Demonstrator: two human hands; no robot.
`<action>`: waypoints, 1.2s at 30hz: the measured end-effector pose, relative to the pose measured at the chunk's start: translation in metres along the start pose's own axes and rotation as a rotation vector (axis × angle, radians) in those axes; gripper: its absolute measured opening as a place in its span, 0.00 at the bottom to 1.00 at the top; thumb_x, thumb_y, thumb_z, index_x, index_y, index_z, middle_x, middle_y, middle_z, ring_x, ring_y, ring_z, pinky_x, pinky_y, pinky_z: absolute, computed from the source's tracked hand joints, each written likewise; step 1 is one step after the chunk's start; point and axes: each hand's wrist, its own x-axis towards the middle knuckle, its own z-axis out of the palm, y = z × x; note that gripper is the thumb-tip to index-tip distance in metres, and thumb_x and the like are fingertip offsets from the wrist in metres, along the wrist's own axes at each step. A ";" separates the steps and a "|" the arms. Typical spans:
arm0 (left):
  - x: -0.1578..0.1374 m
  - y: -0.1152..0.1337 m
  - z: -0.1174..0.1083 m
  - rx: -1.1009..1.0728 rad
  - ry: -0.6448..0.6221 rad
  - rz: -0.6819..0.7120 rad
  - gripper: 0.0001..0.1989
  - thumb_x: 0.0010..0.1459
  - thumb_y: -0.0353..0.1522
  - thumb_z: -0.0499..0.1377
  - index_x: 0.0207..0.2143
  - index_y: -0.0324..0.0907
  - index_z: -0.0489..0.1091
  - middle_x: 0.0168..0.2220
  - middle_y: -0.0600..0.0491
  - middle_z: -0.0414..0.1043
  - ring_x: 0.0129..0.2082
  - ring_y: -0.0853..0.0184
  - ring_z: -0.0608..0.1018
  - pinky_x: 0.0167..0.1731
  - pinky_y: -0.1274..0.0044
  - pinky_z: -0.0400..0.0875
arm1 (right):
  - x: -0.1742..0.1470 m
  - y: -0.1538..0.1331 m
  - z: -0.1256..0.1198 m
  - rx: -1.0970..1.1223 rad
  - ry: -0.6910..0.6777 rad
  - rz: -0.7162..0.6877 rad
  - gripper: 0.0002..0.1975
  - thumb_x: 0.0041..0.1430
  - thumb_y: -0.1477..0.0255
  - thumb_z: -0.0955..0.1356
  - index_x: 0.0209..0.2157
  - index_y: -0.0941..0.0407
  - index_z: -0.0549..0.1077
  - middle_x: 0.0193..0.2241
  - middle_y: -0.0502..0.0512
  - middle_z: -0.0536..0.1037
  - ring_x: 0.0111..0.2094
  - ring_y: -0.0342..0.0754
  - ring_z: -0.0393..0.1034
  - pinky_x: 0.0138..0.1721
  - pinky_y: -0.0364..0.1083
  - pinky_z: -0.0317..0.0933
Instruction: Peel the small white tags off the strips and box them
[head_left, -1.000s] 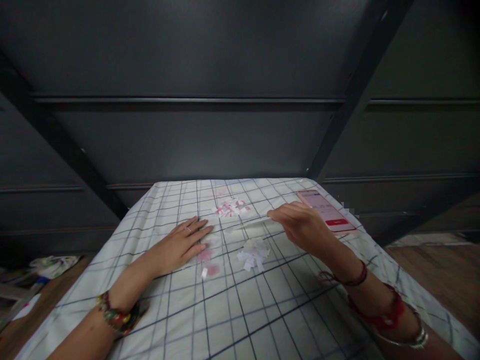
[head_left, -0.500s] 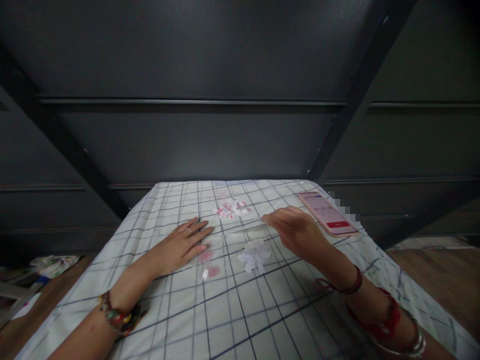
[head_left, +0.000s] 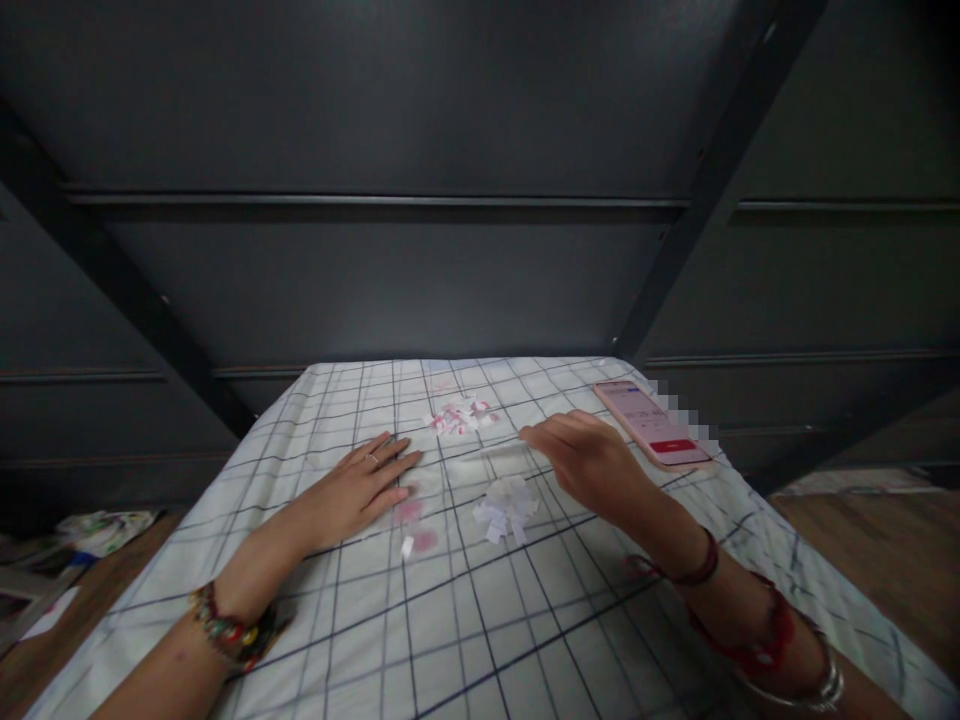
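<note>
My left hand (head_left: 356,497) lies flat on the checked tablecloth (head_left: 465,625), its fingers spread. Close to its thumb are pink blotches and one small white paper piece (head_left: 407,546). My right hand (head_left: 581,455) is closed in a pinch above the cloth. From its fingertips a thin white paper strip (head_left: 495,452) reaches leftward, faint against the cloth. Below the strip lies a heap of white paper pieces (head_left: 507,508). Farther back is a second heap of paper pieces with pink-red marks (head_left: 460,416).
A phone (head_left: 652,425) in a pink case, screen lit, rests beyond my right hand near the table's right edge. Dark panels (head_left: 390,280) stand behind the table. Wooden floor (head_left: 870,530) shows on the right, and some items (head_left: 105,530) lie low on the left.
The whole view has shifted slightly. Both hands hold nearly the same positions on and above the cloth, and the paper heaps look the same.
</note>
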 end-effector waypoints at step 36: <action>-0.002 0.001 -0.001 0.023 -0.003 -0.063 0.35 0.65 0.54 0.36 0.65 0.44 0.54 0.67 0.45 0.52 0.67 0.54 0.52 0.63 0.62 0.51 | -0.003 0.005 -0.008 0.202 0.136 -0.202 0.14 0.59 0.85 0.58 0.33 0.57 0.72 0.26 0.51 0.76 0.26 0.42 0.64 0.30 0.44 0.56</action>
